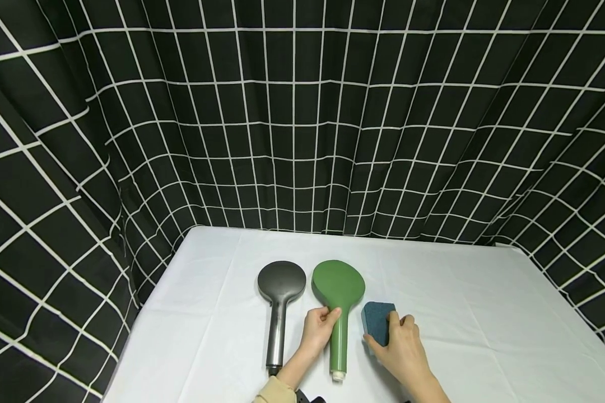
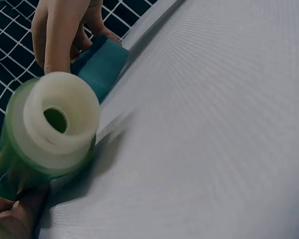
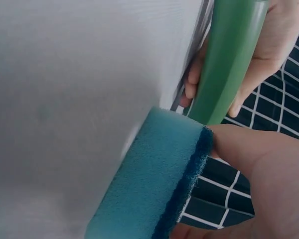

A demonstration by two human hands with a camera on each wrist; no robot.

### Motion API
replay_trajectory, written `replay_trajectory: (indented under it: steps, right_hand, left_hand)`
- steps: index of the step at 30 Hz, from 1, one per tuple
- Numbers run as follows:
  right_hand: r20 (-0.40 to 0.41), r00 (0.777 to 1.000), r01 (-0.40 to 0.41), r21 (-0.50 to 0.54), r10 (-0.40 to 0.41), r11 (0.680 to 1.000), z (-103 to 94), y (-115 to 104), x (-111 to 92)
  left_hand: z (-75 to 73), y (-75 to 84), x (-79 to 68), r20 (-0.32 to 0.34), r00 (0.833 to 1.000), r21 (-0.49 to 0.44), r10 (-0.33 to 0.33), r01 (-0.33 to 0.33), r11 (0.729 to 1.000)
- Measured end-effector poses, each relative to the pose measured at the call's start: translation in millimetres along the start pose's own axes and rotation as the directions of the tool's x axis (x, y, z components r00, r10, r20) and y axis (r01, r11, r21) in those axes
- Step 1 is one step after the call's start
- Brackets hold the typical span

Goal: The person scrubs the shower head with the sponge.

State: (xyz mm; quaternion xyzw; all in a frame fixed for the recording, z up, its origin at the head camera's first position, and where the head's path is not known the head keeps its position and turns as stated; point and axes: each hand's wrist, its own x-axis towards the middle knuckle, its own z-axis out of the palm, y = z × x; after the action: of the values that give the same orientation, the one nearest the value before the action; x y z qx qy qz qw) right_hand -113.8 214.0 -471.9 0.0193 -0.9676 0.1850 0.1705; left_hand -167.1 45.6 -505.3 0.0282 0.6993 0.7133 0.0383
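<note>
Near the table's front middle lies a green shower head (image 1: 338,282), its round head pointing away and its pale connector end (image 2: 65,114) toward the person. My left hand (image 1: 315,331) grips its handle just below the head, thumb on top and fingers beneath, as the right wrist view also shows. To the right, my right hand (image 1: 405,348) holds a blue sponge (image 1: 376,323) between thumb and fingers. A darker scouring layer runs along one face of this sponge, over a lighter teal body (image 3: 147,167).
Left of the green one lies a dark grey shower head (image 1: 281,281) with a shiny handle, near my left forearm. A white cloth covers the table (image 1: 433,280). Black curtains (image 1: 292,112) with a white grid stand behind and at both sides.
</note>
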Motion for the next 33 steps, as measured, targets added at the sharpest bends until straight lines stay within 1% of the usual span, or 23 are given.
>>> replay_trajectory:
  steps: [2,3,4,6,8,10,12,14,16,18,19,20,22,23,24,25,26,27,28,30,31,33]
  right_hand:
    - [0.015,1.0,-0.012,-0.002,0.012,1.0,0.6,-1.0,-0.4]
    - [0.021,1.0,-0.017,-0.005,0.017,1.0,1.0,-1.4,-0.6]
    - [0.024,1.0,-0.019,-0.007,0.019,1.0,1.2,-2.2,-0.6]
    - [0.03,0.999,-0.023,-0.017,0.024,1.0,2.0,-3.5,-0.7]
    - [0.034,0.999,-0.027,-0.038,0.028,0.999,2.3,-5.0,-0.8]
    - [0.031,0.999,-0.026,-0.072,0.028,0.997,2.0,-6.4,-0.6]
    - [0.025,0.999,-0.019,-0.102,0.022,0.995,0.4,-7.6,0.1]
    - [0.015,1.0,-0.011,-0.127,0.013,0.992,-2.6,-8.3,1.7]
    - [0.006,1.0,-0.005,-0.13,0.006,0.991,-6.5,-8.3,3.9]
    - [0.004,1.0,-0.002,-0.127,0.002,0.992,-10.7,-8.0,6.6]
    - [0.004,1.0,0.0,-0.121,0.0,0.993,-12.0,-8.6,8.4]
    - [0.007,1.0,0.001,-0.116,-0.001,0.993,-13.2,-9.2,10.2]
    - [0.023,1.0,0.004,-0.111,-0.001,0.994,-15.2,-10.7,13.2]
    - [0.034,0.999,0.004,-0.114,0.0,0.993,-16.0,-11.6,14.4]
    - [0.049,0.999,-0.002,-0.116,0.007,0.993,-16.7,-12.6,15.3]
    - [0.071,0.997,-0.011,-0.118,0.02,0.993,-17.4,-13.7,16.1]
    - [0.093,0.995,-0.026,-0.121,0.038,0.992,-18.1,-14.7,16.4]
    - [0.119,0.991,-0.043,-0.122,0.058,0.992,-18.4,-15.6,16.7]
    - [0.146,0.986,-0.059,-0.123,0.077,0.991,-18.5,-16.4,17.0]
    - [0.209,0.971,-0.089,-0.128,0.114,0.988,-18.1,-17.7,17.6]
    - [0.24,0.962,-0.097,-0.129,0.126,0.987,-17.4,-18.2,18.0]
    - [0.289,0.948,-0.099,-0.127,0.133,0.987,-15.0,-19.0,19.0]
  left_hand:
    - [-0.1,0.4,-0.8,-0.02,1.0,0.042,0.005,-0.004,0.999]
    - [0.3,-4.5,0.6,-0.033,0.999,0.061,0.015,-0.013,0.998]
    - [-0.1,-3.2,-0.4,-0.046,0.999,0.084,0.028,-0.024,0.996]
    - [-0.8,-1.1,-3.3,-0.075,0.995,0.133,0.068,-0.058,0.989]
    - [-1.6,2.1,-6.9,-0.092,0.989,0.191,0.113,-0.094,0.977]
    - [-3.0,7.0,-11.1,-0.085,0.982,0.277,0.169,-0.139,0.951]
    - [-5.7,13.3,-16.2,-0.056,0.973,0.366,0.222,-0.187,0.912]
    - [-10.8,22.2,-20.6,-0.012,0.968,0.429,0.25,-0.221,0.876]
    - [-17.8,31.5,-22.6,0.02,0.962,0.463,0.273,-0.251,0.85]
    - [-27.6,41.6,-22.4,0.027,0.956,0.458,0.291,-0.271,0.847]
    - [-34.3,46.2,-21.1,0.019,0.95,0.455,0.312,-0.286,0.843]
    - [-41.5,50.1,-19.9,0.004,0.941,0.464,0.338,-0.301,0.833]
    - [-57.8,55.9,-17.9,-0.045,0.917,0.498,0.397,-0.324,0.805]
    - [-66.8,58.2,-17.7,-0.071,0.906,0.514,0.417,-0.325,0.794]
    - [-75.5,59.1,-17.5,-0.1,0.9,0.539,0.424,-0.309,0.784]
    - [-84.2,59.1,-17.4,-0.123,0.901,0.563,0.416,-0.281,0.777]
    - [-92.5,58.4,-17.3,-0.138,0.91,0.579,0.391,-0.246,0.777]
    - [-100.2,57.1,-17.1,-0.145,0.925,0.586,0.351,-0.206,0.783]
    - [-107.3,55.6,-16.9,-0.138,0.945,0.58,0.295,-0.164,0.798]
    - [-118.8,52.0,-16.1,-0.101,0.98,0.56,0.174,-0.088,0.824]
    - [-123.3,50.3,-15.6,-0.073,0.99,0.546,0.12,-0.061,0.836]
    - [-129.5,47.2,-14.7,-0.014,0.999,0.508,0.028,-0.017,0.861]
